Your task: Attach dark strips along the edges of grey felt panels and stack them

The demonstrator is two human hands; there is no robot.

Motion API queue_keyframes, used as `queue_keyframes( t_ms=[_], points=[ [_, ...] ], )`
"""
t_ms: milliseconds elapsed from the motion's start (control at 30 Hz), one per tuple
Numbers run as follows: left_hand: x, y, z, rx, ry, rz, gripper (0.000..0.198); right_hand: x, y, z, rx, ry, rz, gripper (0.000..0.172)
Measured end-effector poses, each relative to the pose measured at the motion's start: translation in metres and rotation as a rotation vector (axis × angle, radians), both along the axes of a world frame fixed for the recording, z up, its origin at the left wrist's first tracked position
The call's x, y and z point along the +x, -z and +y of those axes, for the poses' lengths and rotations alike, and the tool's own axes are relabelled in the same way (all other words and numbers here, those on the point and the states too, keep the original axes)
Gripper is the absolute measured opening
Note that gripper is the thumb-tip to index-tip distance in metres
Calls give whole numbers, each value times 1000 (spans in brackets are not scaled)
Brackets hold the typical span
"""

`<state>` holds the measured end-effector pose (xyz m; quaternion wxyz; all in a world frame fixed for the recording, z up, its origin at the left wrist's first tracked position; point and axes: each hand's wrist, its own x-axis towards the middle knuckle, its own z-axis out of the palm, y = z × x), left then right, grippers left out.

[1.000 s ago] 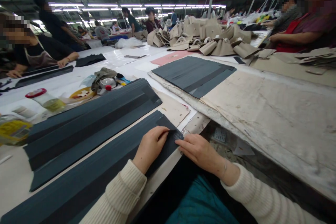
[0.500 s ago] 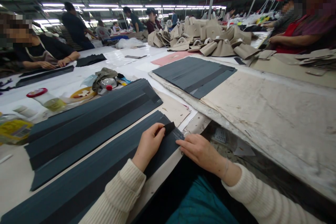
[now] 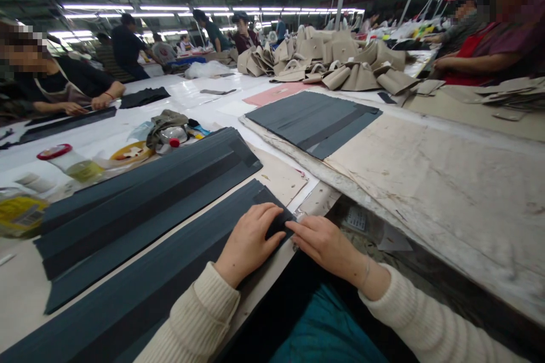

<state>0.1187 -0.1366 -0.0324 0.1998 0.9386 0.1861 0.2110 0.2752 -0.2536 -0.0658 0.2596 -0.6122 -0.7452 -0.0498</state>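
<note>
Several long dark blue-grey fabric panels (image 3: 140, 272) lie stacked and fanned out along the table's near edge, a darker band running down them. My left hand (image 3: 251, 241) rests on their far right end, fingers stretched out flat and thumb apart, pressing on the surface. The small flap at that end is mostly hidden beneath its fingers. At the corner of the same end, my right hand (image 3: 326, 247) has its thumb and fingers closed on the panel's edge. Its fingertips almost meet those of the left hand.
Another fanned stack of dark panels (image 3: 149, 198) lies beyond. A third stack (image 3: 310, 119) sits on the pale board (image 3: 447, 181) at right. A jar (image 3: 74, 161), a yellow dish (image 3: 131, 152) and beige bag pieces (image 3: 332, 57) stand farther off. Co-workers sit at left and right.
My left hand has gone from pinching the small dark flap raised to lying flat over it, pressing it down. My right hand stays at the corner.
</note>
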Motion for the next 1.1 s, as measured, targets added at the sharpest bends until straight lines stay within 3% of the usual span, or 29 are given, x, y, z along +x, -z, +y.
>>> queue_keyframes(
  t_ms=[100, 300, 433, 567, 900, 1100],
  points=[
    [3, 4, 0, 10, -46, -7, 17, 0, 2, 0, -7, -8, -6, 27],
    [6, 12, 19, -382, -370, -159, 19, 0, 4, -1, -4, -3, -4, 27],
    [5, 13, 22, -546, -387, -208, 22, 1, 4, -2, 7, -1, -9, 28],
    [6, 10, 17, -561, -371, -201, 21, 1, 5, -3, 4, 1, -8, 27],
    [3, 7, 6, -255, -131, -146, 29, 3, 5, -4, 8, -5, 22, 26],
    [-1, 7, -6, 87, 128, 154, 32, 5, 2, -8, 30, 11, 54, 25]
  ],
)
